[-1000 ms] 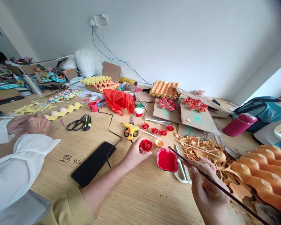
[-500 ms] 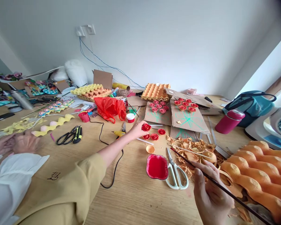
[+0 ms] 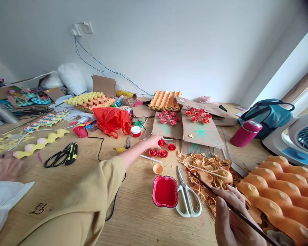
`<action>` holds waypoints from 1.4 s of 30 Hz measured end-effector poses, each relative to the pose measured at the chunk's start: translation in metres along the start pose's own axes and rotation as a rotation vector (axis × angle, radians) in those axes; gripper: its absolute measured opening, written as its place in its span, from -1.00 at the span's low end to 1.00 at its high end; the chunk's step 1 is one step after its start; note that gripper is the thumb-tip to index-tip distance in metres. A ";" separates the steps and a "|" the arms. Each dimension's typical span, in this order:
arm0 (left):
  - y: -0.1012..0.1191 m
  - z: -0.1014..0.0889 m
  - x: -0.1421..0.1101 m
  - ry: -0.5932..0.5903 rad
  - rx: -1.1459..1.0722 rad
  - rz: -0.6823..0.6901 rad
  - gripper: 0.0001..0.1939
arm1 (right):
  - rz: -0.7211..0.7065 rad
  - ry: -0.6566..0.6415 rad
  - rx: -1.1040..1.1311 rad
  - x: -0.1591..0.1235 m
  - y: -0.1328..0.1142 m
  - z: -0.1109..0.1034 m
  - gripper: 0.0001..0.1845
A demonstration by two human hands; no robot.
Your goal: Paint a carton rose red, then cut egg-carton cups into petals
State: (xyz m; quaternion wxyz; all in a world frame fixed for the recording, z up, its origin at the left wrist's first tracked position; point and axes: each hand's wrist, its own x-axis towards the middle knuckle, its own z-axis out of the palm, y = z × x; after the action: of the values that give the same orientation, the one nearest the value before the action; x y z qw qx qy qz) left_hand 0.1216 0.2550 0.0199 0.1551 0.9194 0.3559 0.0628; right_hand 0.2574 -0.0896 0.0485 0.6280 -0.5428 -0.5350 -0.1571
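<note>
My left hand (image 3: 153,142) reaches forward, fingers closed around a small red rose (image 3: 161,142) that looks made of painted egg-carton pulp. Close by on the table are more red roses (image 3: 163,153). My right hand (image 3: 237,215) grips a dark paintbrush (image 3: 231,205), its red tip pointing up and left over orange scraps (image 3: 207,167). Between my hands sit a dish of red paint (image 3: 165,191), white-handled scissors (image 3: 187,198) and a small plain orange cup (image 3: 158,169).
Cardboard sheets with green lines (image 3: 202,133) bear red roses at the back. An orange egg tray (image 3: 277,191) lies right, near a pink bottle (image 3: 246,133) and a fan (image 3: 297,140). Black scissors (image 3: 58,157) and another person's hand (image 3: 6,167) are at left.
The view has shifted, so most things appear farther left. My left hand has carried the rose rightward, nearer the rightmost loose rose. My right hand still holds the paintbrush.
</note>
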 end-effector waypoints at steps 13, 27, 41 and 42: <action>0.005 -0.007 -0.007 -0.085 0.071 0.053 -0.45 | 0.031 0.037 0.011 0.006 -0.011 0.006 -0.83; -0.008 -0.066 -0.066 0.147 -0.041 -0.023 -0.55 | 0.060 -0.029 -0.004 0.005 -0.016 0.003 -0.88; 0.037 -0.058 -0.266 0.370 -0.373 -0.253 -0.78 | 0.206 -0.087 0.089 -0.009 -0.015 -0.001 -0.86; 0.044 -0.052 -0.270 0.341 -0.391 -0.240 -0.80 | 0.236 -0.101 0.100 -0.009 -0.015 0.000 -0.87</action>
State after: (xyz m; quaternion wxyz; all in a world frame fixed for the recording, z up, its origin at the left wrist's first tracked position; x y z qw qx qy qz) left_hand -0.0613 0.0550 0.0820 0.2738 0.7995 0.4642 0.2654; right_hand 0.2422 -0.0986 0.0482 0.6406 -0.5771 -0.5058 -0.0277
